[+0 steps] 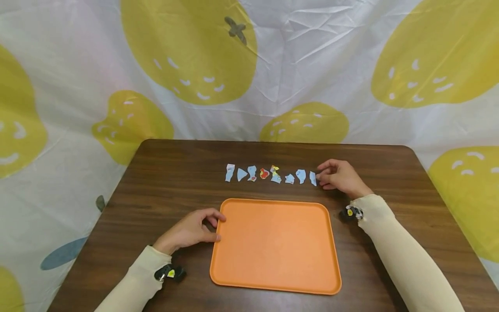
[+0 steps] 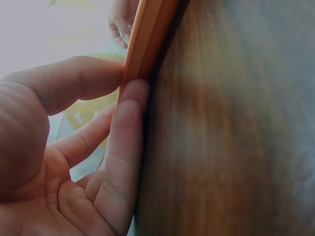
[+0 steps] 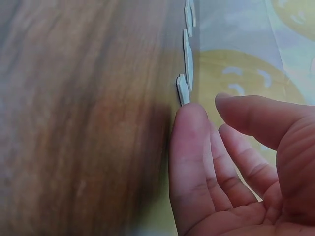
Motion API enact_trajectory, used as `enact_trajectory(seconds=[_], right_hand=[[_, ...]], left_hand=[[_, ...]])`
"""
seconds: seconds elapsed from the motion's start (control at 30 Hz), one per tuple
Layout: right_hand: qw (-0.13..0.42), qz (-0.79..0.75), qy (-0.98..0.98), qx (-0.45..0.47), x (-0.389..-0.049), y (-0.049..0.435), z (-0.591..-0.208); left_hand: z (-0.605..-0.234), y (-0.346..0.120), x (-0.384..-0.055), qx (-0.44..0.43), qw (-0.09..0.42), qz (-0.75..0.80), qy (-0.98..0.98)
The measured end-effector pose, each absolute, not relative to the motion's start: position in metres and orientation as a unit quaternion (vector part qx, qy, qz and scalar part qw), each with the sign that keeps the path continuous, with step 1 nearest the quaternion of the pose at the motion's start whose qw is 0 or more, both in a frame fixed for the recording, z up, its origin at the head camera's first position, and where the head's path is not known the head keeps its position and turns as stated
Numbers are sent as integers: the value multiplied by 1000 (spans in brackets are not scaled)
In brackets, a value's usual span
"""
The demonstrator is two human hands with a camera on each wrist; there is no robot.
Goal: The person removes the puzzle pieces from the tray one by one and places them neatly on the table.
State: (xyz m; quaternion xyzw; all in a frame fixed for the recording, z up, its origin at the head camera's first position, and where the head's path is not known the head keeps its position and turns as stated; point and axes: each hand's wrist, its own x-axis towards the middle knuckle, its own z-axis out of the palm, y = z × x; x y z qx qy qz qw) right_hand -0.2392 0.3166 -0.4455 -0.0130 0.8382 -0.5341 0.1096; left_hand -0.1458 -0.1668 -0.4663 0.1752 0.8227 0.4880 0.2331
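Note:
My left hand (image 1: 190,228) is at the left edge of an orange rectangular tray (image 1: 273,247). Its thumb and bent fingers grip the raised rim (image 2: 147,44), seen up close in the left wrist view. Over at the far right, my right hand (image 1: 343,178) touches the end of a row of small flat pieces. Its fingertips are right at the last one, a narrow pale-blue piece (image 1: 313,178). In the right wrist view, one fingertip partly hides a thin light piece (image 3: 182,89), while the thumb stands apart from it.
Several flat, irregular pieces lie in a line beyond the tray, among them a blue triangle (image 1: 242,174), a red piece (image 1: 264,173) and a yellow-and-blue piece (image 1: 275,175). The brown wooden table (image 1: 187,169) ends at a patterned curtain (image 1: 280,78).

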Motion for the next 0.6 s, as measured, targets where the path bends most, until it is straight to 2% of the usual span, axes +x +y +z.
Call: enact_trajectory(seconds=[0.43, 0.6], right_hand=[[84, -529, 844, -34, -225, 304, -436], [71, -534, 841, -43, -215, 298, -429]], left_hand=[[-465, -168, -146, 174, 224, 477, 832], [-457, -163, -149, 185, 172, 426, 869]])
